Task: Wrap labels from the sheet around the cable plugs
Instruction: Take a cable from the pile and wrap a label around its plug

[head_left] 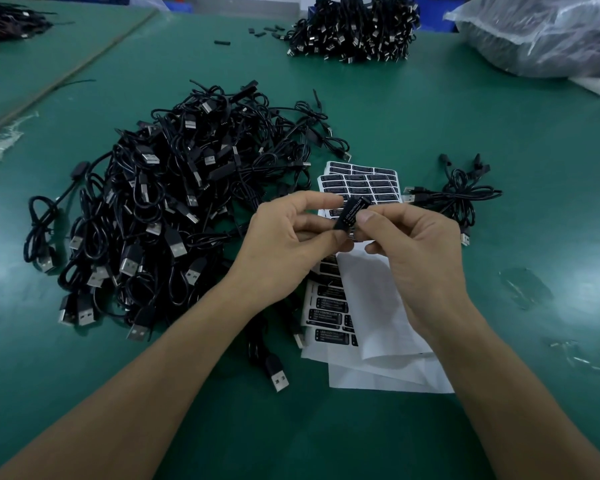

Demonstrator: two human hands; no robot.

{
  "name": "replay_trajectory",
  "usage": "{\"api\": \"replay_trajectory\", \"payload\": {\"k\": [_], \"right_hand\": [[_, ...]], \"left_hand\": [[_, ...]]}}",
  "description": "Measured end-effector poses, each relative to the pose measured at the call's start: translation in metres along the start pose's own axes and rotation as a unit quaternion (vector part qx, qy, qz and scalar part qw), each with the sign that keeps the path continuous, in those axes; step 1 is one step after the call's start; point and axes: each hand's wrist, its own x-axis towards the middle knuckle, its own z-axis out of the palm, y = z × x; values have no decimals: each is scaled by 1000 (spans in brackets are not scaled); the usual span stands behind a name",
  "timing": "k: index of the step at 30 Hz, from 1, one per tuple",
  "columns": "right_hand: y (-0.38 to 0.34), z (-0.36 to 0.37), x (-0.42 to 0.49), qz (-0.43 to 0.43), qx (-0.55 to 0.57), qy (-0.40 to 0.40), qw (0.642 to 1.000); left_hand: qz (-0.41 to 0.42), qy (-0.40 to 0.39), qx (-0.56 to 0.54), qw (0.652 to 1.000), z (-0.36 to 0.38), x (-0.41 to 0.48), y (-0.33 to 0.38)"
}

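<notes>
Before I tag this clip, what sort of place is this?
Likely a factory labelling bench: a green mat heaped with identical USB cables, label sheets, and the left hand and right hand pinching one plug.

Black on green, wherever you look!
There's the table (430, 116), deep green; cables (174, 202) black with silver USB ends; sheet (361, 181) white, rows of black labels printed white; plug (340, 225) black, its label (355, 207) black with white lettering; paper (371, 306) plain white; bag (541, 32) clear, greyish.
</notes>
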Motion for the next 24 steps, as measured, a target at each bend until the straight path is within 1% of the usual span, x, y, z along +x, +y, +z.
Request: {"api": "replay_trajectory", "payload": {"k": [9, 17, 24], "right_hand": [[2, 0, 0, -15, -28, 0, 999], [2, 0, -1, -30, -40, -26, 998], [3, 0, 0, -35, -34, -18, 999]], "left_hand": [[6, -15, -13, 1000, 0, 1, -1], [4, -21, -42, 999, 0, 1, 0], [3, -21, -53, 998, 0, 1, 2]]}}
